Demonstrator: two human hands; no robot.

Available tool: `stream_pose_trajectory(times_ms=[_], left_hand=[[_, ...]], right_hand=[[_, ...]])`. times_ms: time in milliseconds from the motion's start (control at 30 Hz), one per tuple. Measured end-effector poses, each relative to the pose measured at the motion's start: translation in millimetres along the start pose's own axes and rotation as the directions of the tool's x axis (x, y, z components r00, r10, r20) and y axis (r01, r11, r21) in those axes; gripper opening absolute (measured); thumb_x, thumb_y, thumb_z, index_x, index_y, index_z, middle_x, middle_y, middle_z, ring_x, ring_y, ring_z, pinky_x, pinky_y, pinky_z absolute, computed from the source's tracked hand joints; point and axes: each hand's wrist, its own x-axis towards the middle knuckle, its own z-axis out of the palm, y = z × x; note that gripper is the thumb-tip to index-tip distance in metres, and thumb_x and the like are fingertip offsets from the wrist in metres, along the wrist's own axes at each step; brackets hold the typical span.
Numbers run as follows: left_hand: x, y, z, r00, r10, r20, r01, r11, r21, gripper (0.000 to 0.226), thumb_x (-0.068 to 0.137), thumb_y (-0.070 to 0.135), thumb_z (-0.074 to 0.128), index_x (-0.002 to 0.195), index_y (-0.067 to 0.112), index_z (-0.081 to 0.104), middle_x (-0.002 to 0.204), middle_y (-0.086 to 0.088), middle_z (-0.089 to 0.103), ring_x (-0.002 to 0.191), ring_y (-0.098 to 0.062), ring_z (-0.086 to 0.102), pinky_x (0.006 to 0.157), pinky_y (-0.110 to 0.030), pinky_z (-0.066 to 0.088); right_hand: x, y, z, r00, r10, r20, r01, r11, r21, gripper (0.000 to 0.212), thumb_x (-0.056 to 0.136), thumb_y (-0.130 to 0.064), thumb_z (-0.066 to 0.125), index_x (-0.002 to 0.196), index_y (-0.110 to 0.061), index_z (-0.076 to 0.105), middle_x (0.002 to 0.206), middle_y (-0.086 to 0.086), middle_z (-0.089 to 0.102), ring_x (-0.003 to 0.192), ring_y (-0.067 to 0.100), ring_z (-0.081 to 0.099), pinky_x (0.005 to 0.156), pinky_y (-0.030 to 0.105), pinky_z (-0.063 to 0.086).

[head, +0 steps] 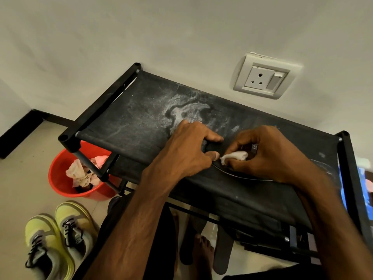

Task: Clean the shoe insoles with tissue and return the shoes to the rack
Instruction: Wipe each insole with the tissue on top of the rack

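I have both hands working on the top shelf of the shoe rack. The black shoe lies flat on that shelf and is mostly covered by the hands. The part I can see is its pale-edged rim, curving out from under the left thumb toward 4 o'clock. From that I judge its long axis to run from about 10 o'clock to 4 o'clock across the shelf.

The left hand grips the 10 o'clock end, with fingers curled over the upper and the thumb clamped on the near side, pinning the shoe down. The right hand sits at 3 o'clock of the left, almost touching it. Its fingers are pinched together on a wad of white tissue that rests at the shoe's opening, just beside the left thumb tip.

The insole itself is hidden from me. By my reading it stretches away from the tissue toward 4 o'clock, beneath the right palm. That makes the right hand the nearer one for the wipe, and the stroke should follow that axis while the left holds firm.

On the floor at 8 o'clock of the rack stands a red bucket holding crumpled tissues. A pair of yellow sneakers waits at 7 o'clock, not yet on the rack.
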Motion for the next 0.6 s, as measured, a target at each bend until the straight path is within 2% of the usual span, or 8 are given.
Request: stream_pose_trajectory(times_ms=[100, 233, 300, 400, 467, 600], left_hand=[[0, 0, 0, 1.000, -0.011, -0.003, 0.011, 1.000, -0.007, 0.047, 0.080, 0.037, 0.082, 0.125, 0.040, 0.068, 0.129, 0.013, 0.066, 0.132, -0.011, 0.049, 0.114, -0.048, 0.040], [-1, 5, -3, 1.000, 0.018, -0.010, -0.018, 0.999, -0.032, 0.046, 0.079, 0.028, 0.085, 0.122, 0.033, 0.072, 0.123, 0.012, 0.071, 0.120, -0.006, 0.060, 0.107, -0.039, 0.050], [-1, 8, -5, 1.000, 0.027, -0.011, -0.028, 0.999, -0.037, 0.045, 0.079, 0.025, 0.085, 0.122, 0.030, 0.073, 0.122, 0.012, 0.071, 0.116, -0.003, 0.063, 0.106, -0.034, 0.050], [-2, 10, -6, 1.000, 0.029, -0.010, -0.029, 0.999, -0.029, 0.047, 0.079, 0.027, 0.085, 0.124, 0.030, 0.072, 0.123, 0.012, 0.071, 0.116, 0.000, 0.061, 0.108, -0.030, 0.048], [-3, 10, -6, 1.000, 0.021, -0.007, -0.021, 0.999, -0.030, 0.047, 0.079, 0.027, 0.085, 0.124, 0.030, 0.072, 0.123, 0.012, 0.071, 0.114, 0.001, 0.062, 0.107, -0.027, 0.047], [-3, 10, -6, 0.999, 0.032, 0.002, -0.032, 0.999, -0.038, 0.045, 0.079, 0.025, 0.086, 0.121, 0.029, 0.073, 0.120, 0.012, 0.072, 0.112, -0.001, 0.064, 0.104, -0.029, 0.052]], right_hand=[[2, 1, 3, 0.994, 0.008, -0.105, -0.013, 0.999, -0.044, 0.013, 0.072, -0.041, 0.077, 0.084, -0.037, 0.078, 0.083, -0.015, 0.074, 0.072, 0.008, 0.069, 0.065, 0.040, 0.061], [0, -7, 2, 0.997, -0.027, 0.067, 0.026, 1.000, 0.009, 0.007, 0.076, -0.032, 0.082, 0.083, -0.033, 0.079, 0.083, -0.016, 0.074, 0.077, 0.005, 0.070, 0.067, 0.032, 0.059], [-1, -7, 1, 0.995, -0.018, 0.100, 0.017, 1.000, 0.019, 0.008, 0.075, -0.035, 0.080, 0.083, -0.033, 0.079, 0.084, -0.016, 0.074, 0.078, 0.005, 0.071, 0.069, 0.033, 0.059], [2, -1, 2, 0.998, 0.040, -0.038, -0.042, 0.998, -0.039, 0.012, 0.071, -0.041, 0.076, 0.082, -0.036, 0.076, 0.084, -0.017, 0.073, 0.075, 0.005, 0.069, 0.068, 0.037, 0.061], [3, 0, 3, 0.996, 0.045, -0.079, -0.050, 0.997, -0.059, 0.012, 0.071, -0.040, 0.076, 0.082, -0.036, 0.076, 0.083, -0.017, 0.073, 0.073, 0.005, 0.068, 0.067, 0.038, 0.061], [0, -8, 3, 0.995, -0.025, 0.095, 0.025, 1.000, 0.006, 0.009, 0.074, -0.031, 0.079, 0.082, -0.031, 0.078, 0.084, -0.014, 0.075, 0.076, 0.006, 0.071, 0.068, 0.034, 0.060]])
